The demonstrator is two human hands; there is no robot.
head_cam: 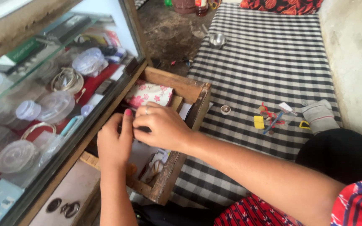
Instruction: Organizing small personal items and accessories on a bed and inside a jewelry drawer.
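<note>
1. Both hands met over the open wooden drawer (177, 125), beside the glass display case (42, 104).
2. The left hand (114, 144) and right hand (162, 125) pinched a small dark object (144, 129) between curled fingers.
3. A pink floral pouch (149, 94) lay in the drawer's far end.

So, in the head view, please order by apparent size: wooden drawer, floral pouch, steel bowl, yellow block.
1. wooden drawer
2. floral pouch
3. steel bowl
4. yellow block
The bowl lies farther from the camera, so its true size against the block is unsure.

Checked mat (273, 62); steel bowl (217, 40); perhaps clips (270, 118)
</note>
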